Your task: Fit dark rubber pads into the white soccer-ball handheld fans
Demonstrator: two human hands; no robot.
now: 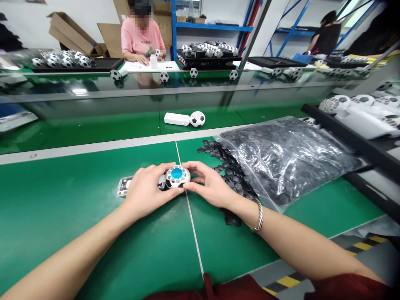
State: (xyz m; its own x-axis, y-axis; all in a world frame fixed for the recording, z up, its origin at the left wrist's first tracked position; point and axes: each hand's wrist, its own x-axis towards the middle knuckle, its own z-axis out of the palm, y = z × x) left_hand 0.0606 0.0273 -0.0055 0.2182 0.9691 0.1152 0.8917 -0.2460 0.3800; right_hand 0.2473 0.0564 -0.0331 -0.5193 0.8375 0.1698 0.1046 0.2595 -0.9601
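Note:
Between my two hands is a small soccer-ball-shaped device (177, 175), white with a round blue centre facing up. A clear-cased stick with electronics (124, 186) runs out from it on the left, partly under my left hand (149, 185). The left fingers and thumb close around the ball's left side. My right hand (208, 182) pinches its right edge between thumb and fingers. Just right of that hand lies a spill of small black pieces (234, 171), coming from the mouth of a clear plastic bag (290, 158) full of them.
A white stick with a soccer-ball head (197, 119) lies on the green conveyor beyond the bench (62, 216). Black trays (368, 146) of white ball parts stand at right. Across the line a person in pink (143, 39) works beside trays of balls (208, 50).

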